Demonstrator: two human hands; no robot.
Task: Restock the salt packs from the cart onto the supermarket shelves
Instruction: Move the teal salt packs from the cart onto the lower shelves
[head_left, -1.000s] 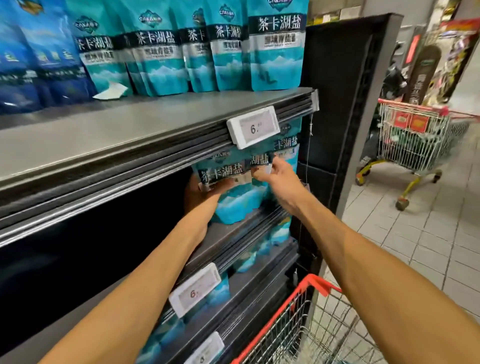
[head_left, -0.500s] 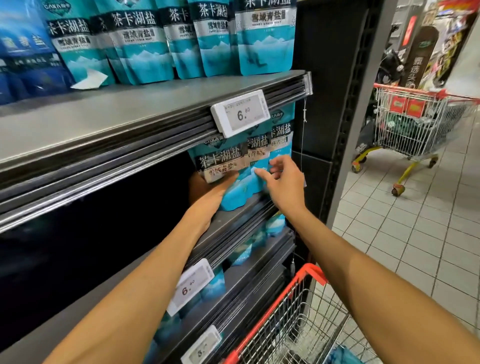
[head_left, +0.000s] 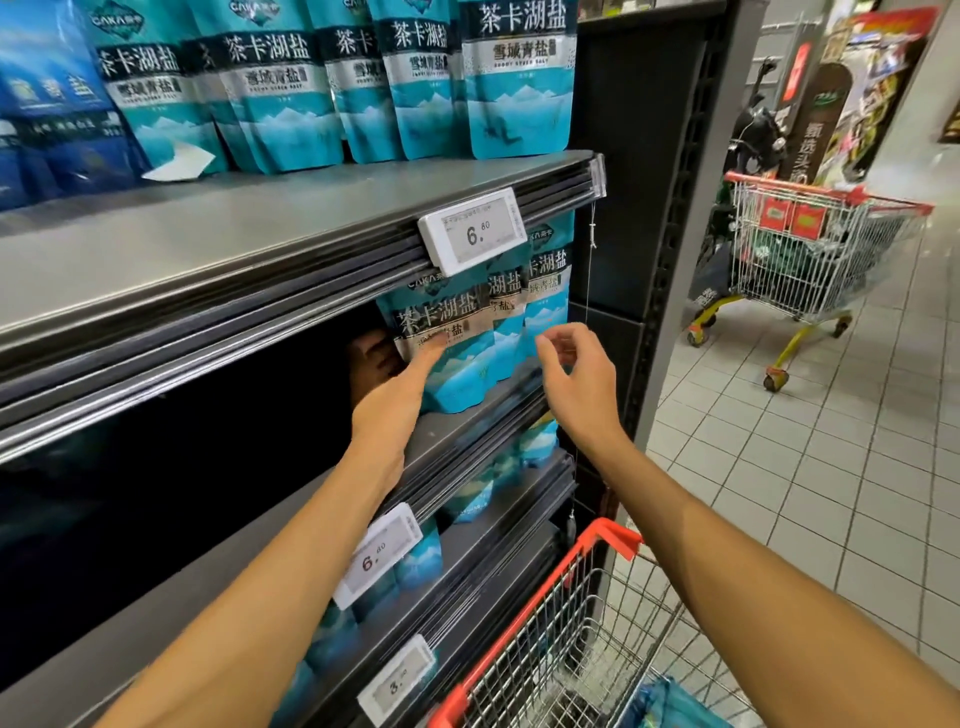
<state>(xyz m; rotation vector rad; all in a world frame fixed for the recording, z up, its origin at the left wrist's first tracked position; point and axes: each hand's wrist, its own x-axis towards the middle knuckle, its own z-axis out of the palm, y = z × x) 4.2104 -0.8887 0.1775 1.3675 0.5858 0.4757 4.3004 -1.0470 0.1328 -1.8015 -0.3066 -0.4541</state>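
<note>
A person's right hand (head_left: 574, 384) has just come off the row of teal salt packs (head_left: 457, 353) standing at the right end of the middle shelf (head_left: 467, 421) and now hovers just in front of them, fingers loosely curled, holding nothing. The left hand (head_left: 397, 395) stays at the left-most pack — thumb laid across its front, fingers hidden behind it, apparently steadying it upright. That batch looks placed; the shelf's dark left stretch is unfilled. The likely next reach is down to the red-rimmed cart (head_left: 561, 623) — a teal pack (head_left: 670, 709) shows at its bottom edge.
</note>
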